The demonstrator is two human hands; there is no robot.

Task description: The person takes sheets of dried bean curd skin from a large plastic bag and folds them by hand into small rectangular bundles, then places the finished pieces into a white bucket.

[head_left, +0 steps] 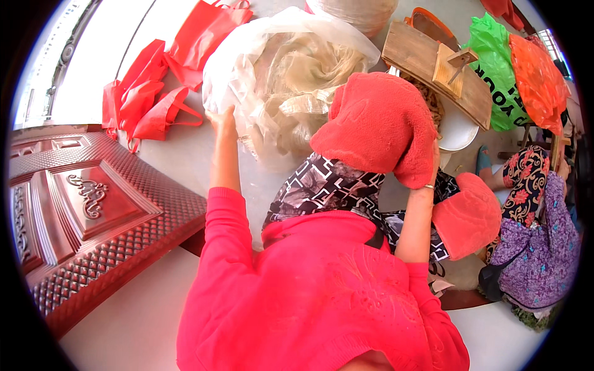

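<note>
My left hand (221, 119) grips the left edge of a large translucent plastic bag (238, 52) with pale, thin, crinkled material (309, 59) heaped inside. My right hand (431, 167) is against the right side of a thick red fleece pad (371, 120) over my patterned trouser leg (312, 188); its fingers are mostly hidden. A second red fleece pad (465, 216) lies just right of my right forearm, over my other leg.
Red bags (192, 40) lie upper left, beyond a dark-red panelled door (111, 204). A wooden board with a block (411, 52) rests over a white basin (461, 133). Green (495, 68) and orange plastic (535, 80) hang right, above another person in purple (529, 260).
</note>
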